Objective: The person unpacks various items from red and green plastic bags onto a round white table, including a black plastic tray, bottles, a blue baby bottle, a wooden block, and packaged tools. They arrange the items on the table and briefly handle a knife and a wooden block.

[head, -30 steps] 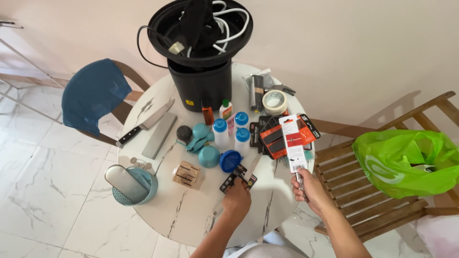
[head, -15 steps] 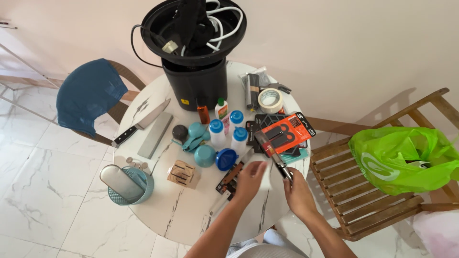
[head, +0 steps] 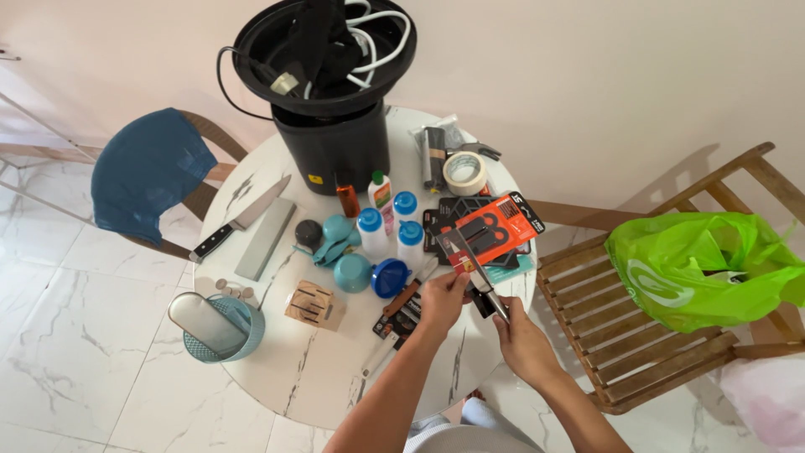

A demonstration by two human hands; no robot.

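Observation:
My right hand [head: 524, 337] grips the lower end of a slim, long packaged item [head: 480, 281] with a red-and-white card end, held tilted over the right side of the round white marble table [head: 327, 382]. My left hand [head: 440, 300] pinches the same item near its red upper end. Just beyond it an orange-and-black blister pack [head: 496, 228] lies on other dark packs. A black carded pack [head: 401, 315] lies under my left wrist.
A black bin [head: 331, 147] full of cables stands at the table's back. Also on the table are a kitchen knife [head: 239, 222], a grey stone [head: 267, 239], blue-capped bottles [head: 387, 228], a tape roll [head: 464, 172], a small wooden block [head: 312, 304] and a teal basket [head: 220, 329]. A green bag [head: 704, 264] sits on a wooden chair.
The packaged item came down from upright in my right hand and turned edge-on. My left hand left the table and took hold of its upper end.

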